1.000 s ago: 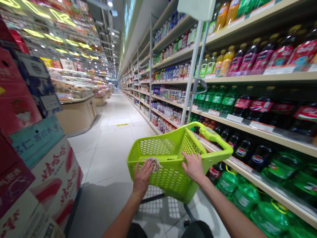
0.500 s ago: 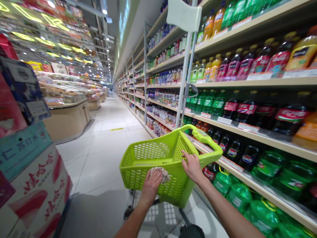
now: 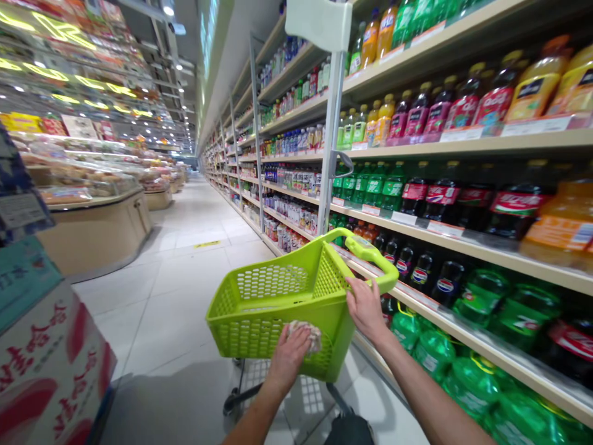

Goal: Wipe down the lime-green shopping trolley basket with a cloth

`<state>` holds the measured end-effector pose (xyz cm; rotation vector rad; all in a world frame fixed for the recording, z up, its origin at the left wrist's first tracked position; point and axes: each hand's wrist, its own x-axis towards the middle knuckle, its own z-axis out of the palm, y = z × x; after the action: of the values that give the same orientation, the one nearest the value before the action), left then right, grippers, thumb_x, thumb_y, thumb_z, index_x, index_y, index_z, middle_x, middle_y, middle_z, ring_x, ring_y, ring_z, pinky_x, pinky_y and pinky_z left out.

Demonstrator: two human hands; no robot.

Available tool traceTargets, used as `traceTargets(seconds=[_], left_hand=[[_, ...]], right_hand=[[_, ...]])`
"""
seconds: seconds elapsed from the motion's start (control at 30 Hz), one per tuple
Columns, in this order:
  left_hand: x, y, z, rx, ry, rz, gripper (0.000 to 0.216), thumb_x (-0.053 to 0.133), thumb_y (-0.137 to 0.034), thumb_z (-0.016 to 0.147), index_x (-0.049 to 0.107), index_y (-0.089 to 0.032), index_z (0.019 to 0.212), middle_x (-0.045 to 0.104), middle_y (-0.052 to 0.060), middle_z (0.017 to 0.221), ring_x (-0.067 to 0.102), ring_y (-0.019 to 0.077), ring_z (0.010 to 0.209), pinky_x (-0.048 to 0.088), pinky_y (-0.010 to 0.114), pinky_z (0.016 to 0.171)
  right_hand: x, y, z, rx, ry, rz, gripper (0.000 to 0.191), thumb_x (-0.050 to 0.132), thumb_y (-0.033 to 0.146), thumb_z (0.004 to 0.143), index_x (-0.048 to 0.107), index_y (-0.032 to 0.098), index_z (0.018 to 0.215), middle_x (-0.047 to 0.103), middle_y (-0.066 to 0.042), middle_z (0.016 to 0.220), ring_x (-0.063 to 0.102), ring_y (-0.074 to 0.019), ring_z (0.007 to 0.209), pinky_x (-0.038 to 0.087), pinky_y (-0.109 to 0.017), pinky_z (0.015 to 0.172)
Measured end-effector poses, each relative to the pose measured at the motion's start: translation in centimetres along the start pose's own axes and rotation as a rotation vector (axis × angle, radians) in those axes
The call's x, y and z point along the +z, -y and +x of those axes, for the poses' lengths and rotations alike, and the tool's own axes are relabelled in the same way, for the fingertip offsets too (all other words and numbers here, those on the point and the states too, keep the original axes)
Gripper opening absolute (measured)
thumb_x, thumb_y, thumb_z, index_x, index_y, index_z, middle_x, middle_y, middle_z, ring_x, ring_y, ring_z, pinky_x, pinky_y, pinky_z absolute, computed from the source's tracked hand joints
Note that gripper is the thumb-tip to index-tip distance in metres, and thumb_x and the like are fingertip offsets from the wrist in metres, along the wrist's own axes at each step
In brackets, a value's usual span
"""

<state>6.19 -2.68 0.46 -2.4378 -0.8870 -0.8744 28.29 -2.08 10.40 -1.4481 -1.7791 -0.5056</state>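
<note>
- The lime-green plastic shopping cart [image 3: 278, 312] stands in the lower middle of the frame, its basket angled with the handle [image 3: 365, 249] toward the shelving on the right and a dark caster [image 3: 230, 402] visible at lower left of it.
- Its moulded walls look stiff and fairly tough — pierced with rows of holes, so probably light for their size — and the cart would likely roll if pushed from the side. The handle and the thick upper rim seem the soundest places to take hold; the smooth plastic may be slippery if damp.
- The crumpled pale cleaning cloth [image 3: 314, 339] lies against the basket's near side, just below the rim, at lower centre. It should be soft, limp and very light, best held bunched under the fingers with part of it left exposed, as it is here.
- The left hand [image 3: 291, 355] holds that cloth: the fingers lie nearly straight across it and press it to the perforated wall. The palm side is hidden.
- The right hand [image 3: 368, 309] is laid over the rim near the handle's base, fingers bent across the edge. It touches only the cart — whether it clasps firmly or merely rests there, I cannot tell.
- Pepsi bottles [image 3: 420, 275] stand on a low shelf right of centre, beyond the handle; printed cartons [image 3: 46, 371] fill the lower left corner.
</note>
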Motion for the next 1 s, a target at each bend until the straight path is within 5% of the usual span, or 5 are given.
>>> traceTargets(seconds=[0.27,0.5,0.7,0.87,1.0], left_hand=[[-0.1,-1.7,5.9,-0.026,-0.054,-0.068,0.03,0.033,-0.02,0.089,0.053,-0.027,0.111,0.055,0.001,0.122,0.041,0.0125,0.121,0.001,0.045,0.109],[2.7,-3.0,3.0,0.168,0.011,-0.096,0.028,0.032,-0.024,0.091,0.056,-0.026,0.103,0.064,-0.006,0.108,0.051,0.0061,0.108,-0.002,0.032,0.111],[1.3,-4.3,9.7,0.13,-0.094,-0.103,0.03,0.03,-0.021,0.091,0.052,-0.025,0.111,0.057,-0.001,0.12,0.04,0.01,0.121,0.002,0.043,0.11],[3.3,-4.8,7.4,0.272,0.034,-0.089,0.025,0.035,-0.023,0.09,0.056,-0.023,0.104,0.065,-0.004,0.105,0.053,0.0085,0.106,0.014,0.035,0.11],[2.3,-5.0,8.9,0.275,-0.051,-0.107,0.026,0.033,-0.022,0.09,0.055,-0.024,0.105,0.059,-0.003,0.116,0.045,0.0092,0.115,0.006,0.039,0.111]], right_hand=[[-1.1,-1.9,1.0,0.112,-0.08,-0.042,0.035,0.031,0.022,0.085,0.052,0.017,0.113,0.061,-0.008,0.11,0.051,-0.0206,0.105,0.017,-0.048,0.099],[-1.5,-2.5,0.8,0.081,-0.015,0.042,0.034,0.03,0.024,0.086,0.053,0.017,0.111,0.064,-0.006,0.101,0.053,-0.0189,0.1,0.013,-0.047,0.101],[-2.8,-2.8,2.0,0.199,-0.045,0.159,0.041,0.022,0.031,0.089,0.049,0.017,0.116,0.066,-0.006,0.097,0.056,-0.0185,0.096,0.026,-0.042,0.093],[-3.2,-3.7,1.8,0.244,-0.023,0.127,0.043,0.02,0.035,0.089,0.047,0.018,0.119,0.064,-0.007,0.104,0.055,-0.0196,0.099,0.02,-0.045,0.096],[-3.2,-3.9,1.7,0.252,-0.042,0.176,0.044,0.019,0.034,0.089,0.046,0.018,0.12,0.066,-0.006,0.097,0.056,-0.0196,0.095,0.025,-0.042,0.092]])
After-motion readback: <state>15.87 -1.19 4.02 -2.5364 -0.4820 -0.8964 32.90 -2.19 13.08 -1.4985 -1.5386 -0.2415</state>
